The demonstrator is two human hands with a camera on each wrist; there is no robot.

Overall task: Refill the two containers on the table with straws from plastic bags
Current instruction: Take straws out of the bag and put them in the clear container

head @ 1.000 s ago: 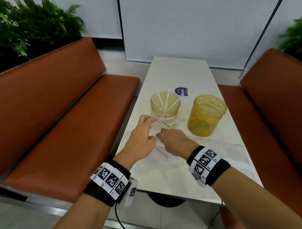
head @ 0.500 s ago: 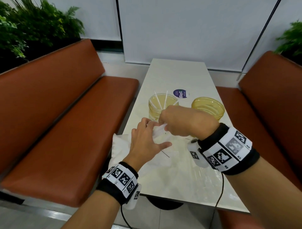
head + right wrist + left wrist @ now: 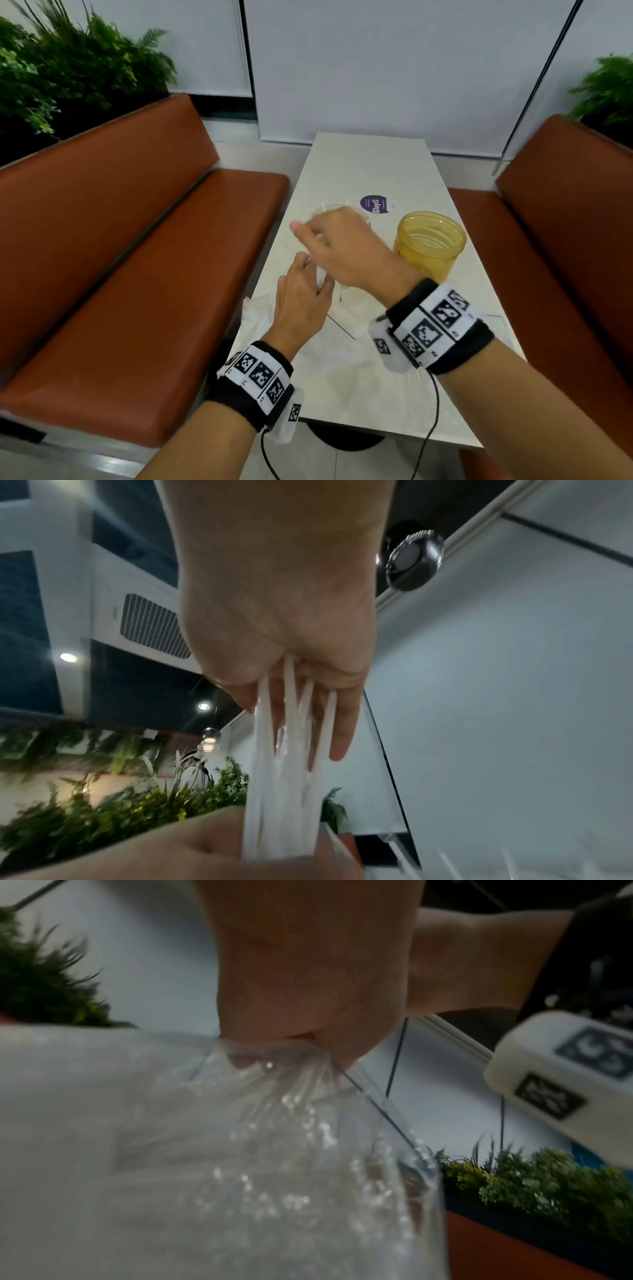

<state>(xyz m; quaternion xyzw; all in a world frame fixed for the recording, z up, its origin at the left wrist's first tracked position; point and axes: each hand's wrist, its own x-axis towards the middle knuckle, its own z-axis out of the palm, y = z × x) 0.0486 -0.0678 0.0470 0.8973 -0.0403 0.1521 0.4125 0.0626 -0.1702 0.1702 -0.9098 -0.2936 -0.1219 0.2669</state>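
My right hand (image 3: 329,240) is raised above the table and grips a bundle of white straws (image 3: 287,777), whose lower ends still reach down past my left hand. My left hand (image 3: 305,294) pinches the gathered mouth of a clear plastic bag (image 3: 274,1123) that lies on the near part of the white table (image 3: 376,164). Two amber see-through containers stand beyond the hands. The left container (image 3: 334,209) is mostly hidden behind my right hand. The right container (image 3: 430,246) stands uncovered, with no straws sticking out of it.
A round purple sticker (image 3: 374,204) lies on the table behind the containers. Crumpled white plastic (image 3: 260,308) hangs over the table's left edge. Orange benches (image 3: 137,274) flank the table on both sides, with plants (image 3: 68,68) behind them.
My right hand has risen from the bag on the table, drawing a bundle of straws up and to the left, in front of the left container. My left hand stayed on the bag's mouth.
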